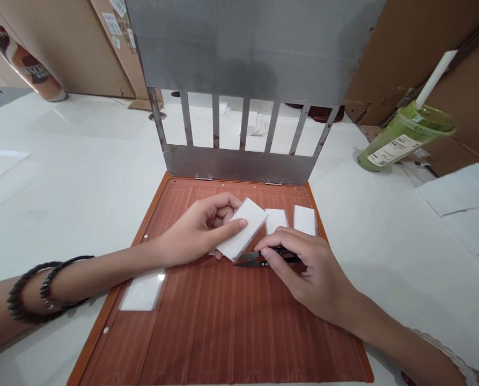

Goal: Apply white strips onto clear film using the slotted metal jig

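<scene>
In the head view, the left hand (213,222) is holding a white card (245,225), its fingers closing on it, with the thumb pressing on the upper face and the other fingers supporting it from beneath. The card is tilting above the middle of a reddish-brown board (207,327). The right hand (307,268) is gripping black snips (252,262), its fingers bending around the handles, thumb and forefinger nearly meeting. The blades are pointing left, the tips sitting by the card's near corner; whether they are touching it, one cannot tell.

On the board, two more cards are lying beyond the right hand, one farther left (277,219) and one farther right (304,219), while another card (140,294) is lying at the left edge, just on the near side of the left forearm. A slotted metal plate (255,64) is standing raised on hinges along the board's far edge. The board is resting on a white worktop (82,171). A green cup (396,142) with a straw (436,80) is leaning at the far right, and a brown bottle (34,72) is standing at the far left.
</scene>
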